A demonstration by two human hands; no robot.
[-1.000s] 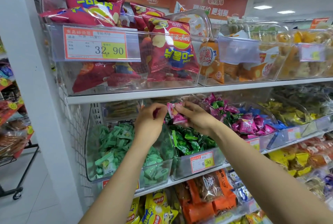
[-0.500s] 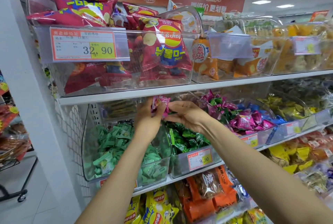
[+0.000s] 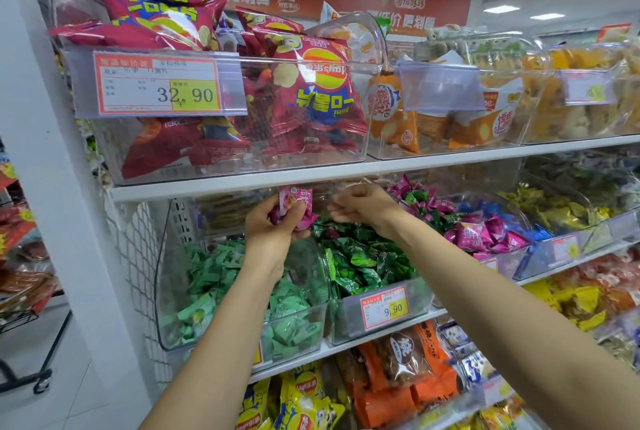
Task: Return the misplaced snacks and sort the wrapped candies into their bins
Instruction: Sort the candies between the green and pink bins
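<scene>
Pink wrapped candies (image 3: 294,206) are held in the closed grip of the left hand (image 3: 273,222), directly above the dark-green candy bin (image 3: 377,312) and just under the shelf edge (image 3: 311,184). The right hand (image 3: 363,204) is positioned beside them, fingers loosely curled, nothing gripped, above the same bin.

Your left hand (image 3: 273,225) grips pink wrapped candies (image 3: 294,206) above the clear dark-green-candy bin (image 3: 381,312); your right hand (image 3: 363,204) hovers loosely curled at three o'clock.
</scene>
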